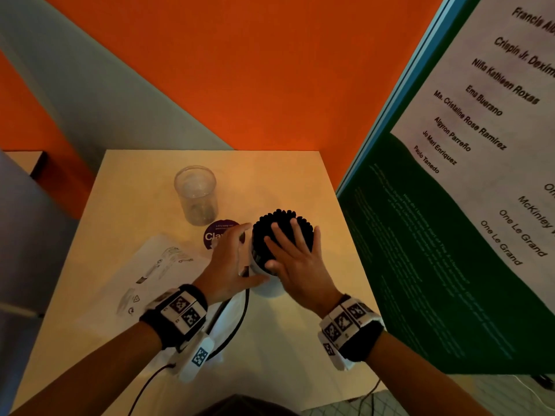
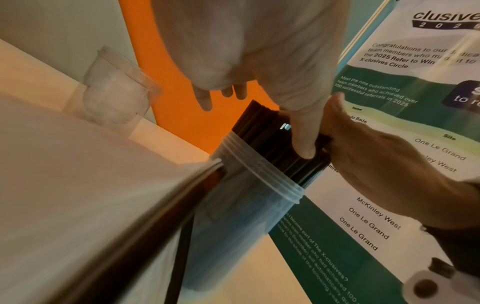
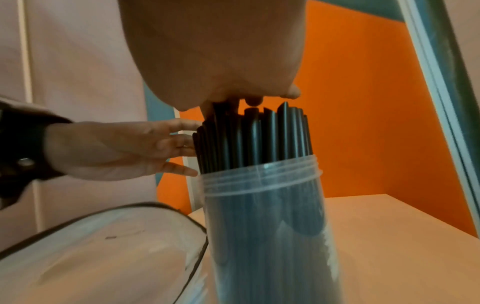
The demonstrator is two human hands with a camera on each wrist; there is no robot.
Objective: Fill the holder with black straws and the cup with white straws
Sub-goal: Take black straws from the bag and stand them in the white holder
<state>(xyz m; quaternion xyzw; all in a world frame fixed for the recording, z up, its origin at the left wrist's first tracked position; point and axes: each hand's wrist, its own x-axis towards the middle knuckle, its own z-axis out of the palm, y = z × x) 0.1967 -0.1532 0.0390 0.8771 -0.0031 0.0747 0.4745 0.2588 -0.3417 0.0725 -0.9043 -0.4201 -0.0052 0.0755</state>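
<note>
A tall clear holder stands mid-table, packed with black straws that stick out above its ribbed rim. My right hand lies flat on the straw tops, with its fingers straight and pressing down. My left hand is at the bundle's left side; its straight fingers touch the straws and its thumb rests against them. An empty clear cup stands behind and to the left, also visible in the left wrist view. I see no white straws.
A crumpled clear plastic bag with printing lies left of the holder, and a black cable loops beside it. A purple round sticker sits between cup and holder. A green and white poster board stands along the table's right edge.
</note>
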